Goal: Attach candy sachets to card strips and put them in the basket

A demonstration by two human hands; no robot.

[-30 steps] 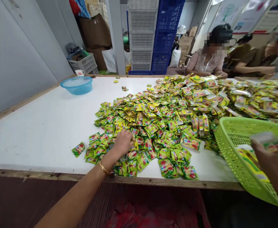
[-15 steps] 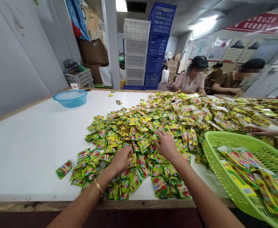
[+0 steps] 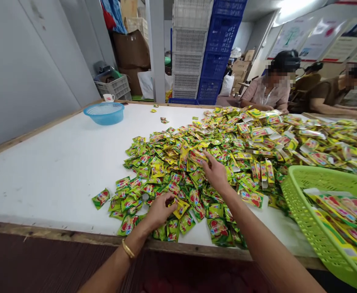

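A broad heap of small green and yellow sachets [image 3: 154, 171], printed with red fruit pictures, covers the middle of the white table [image 3: 59, 175]. My left hand [image 3: 160, 211], with a gold bangle at the wrist, is low over the near side of the heap. Its thumb and forefinger pinch the edge of a yellow sachet [image 3: 181, 208]. Farther out, my right hand [image 3: 216, 173] reaches into the heap with its thumb and fingers closed at the end of a green and yellow sachet [image 3: 196, 156]. Part of that grip is hidden behind the fingers.
On the right, a green basket [image 3: 303, 215] holds flat printed boxes. More small yellow boxes [image 3: 264, 171] lie heaped behind it. A blue basket [image 3: 103, 116] and a white cup [image 3: 108, 97] are at the far left. Two co-workers [image 3: 266, 87] sit across the table; crates [image 3: 189, 53] stand behind.
My right hand has moved farther into the heap and now grips a sachet. My left hand has drawn a yellow sachet slightly towards me. The view has turned right and tilted down.
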